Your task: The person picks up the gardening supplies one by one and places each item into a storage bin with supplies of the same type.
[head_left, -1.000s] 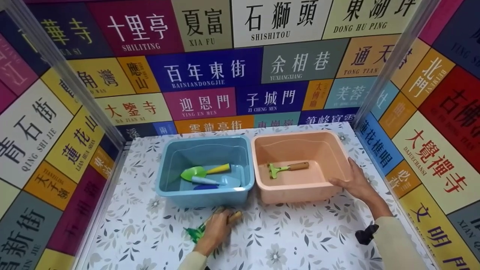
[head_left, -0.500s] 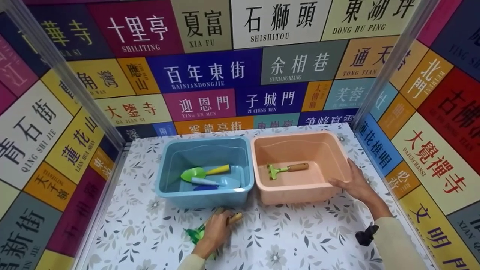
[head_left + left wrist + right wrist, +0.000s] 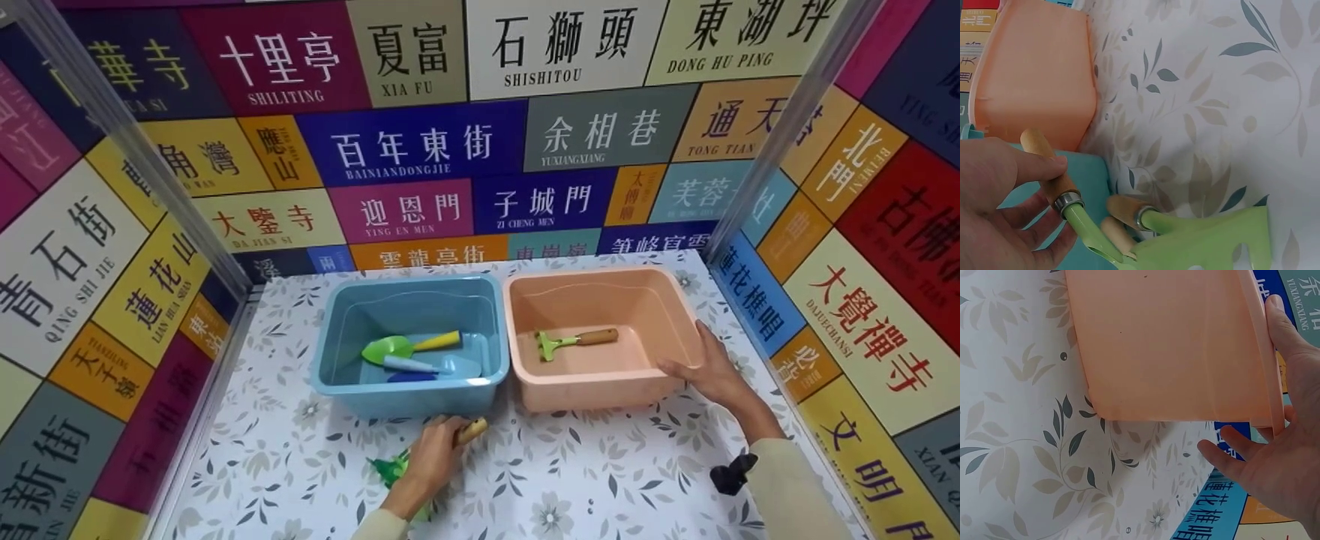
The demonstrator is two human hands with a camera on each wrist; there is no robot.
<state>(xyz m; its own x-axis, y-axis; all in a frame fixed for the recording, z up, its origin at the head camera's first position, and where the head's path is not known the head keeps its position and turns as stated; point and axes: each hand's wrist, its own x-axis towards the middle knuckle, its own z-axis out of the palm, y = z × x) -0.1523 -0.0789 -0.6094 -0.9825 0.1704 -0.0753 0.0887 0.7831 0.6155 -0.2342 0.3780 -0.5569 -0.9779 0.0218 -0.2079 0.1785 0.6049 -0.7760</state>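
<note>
My left hand (image 3: 433, 455) pinches the wooden handle (image 3: 1060, 188) of a green garden tool between thumb and fingers, in front of the blue tub (image 3: 409, 401). The head of this tool runs out of the left wrist view. Beside it on the table lies a green garden fork (image 3: 1230, 239) with a wooden handle, and the end of another wooden handle (image 3: 1117, 233) shows between them. My right hand (image 3: 709, 367) grips the right front corner of the peach tub (image 3: 600, 386), thumb at the rim (image 3: 1264, 343) and fingers on the outer side.
Inside the peach tub lies a small green rake (image 3: 574, 339) with a wooden handle. The blue tub holds a green trowel (image 3: 394, 348) with a yellow handle, a light blue shovel (image 3: 457, 364) and a dark blue piece (image 3: 411, 376). Printed walls (image 3: 412, 142) enclose the patterned table (image 3: 615, 465).
The wooden handle in my left hand has shifted slightly, and a handle end behind the fingers has gone from sight. My right hand stays on the peach tub.
</note>
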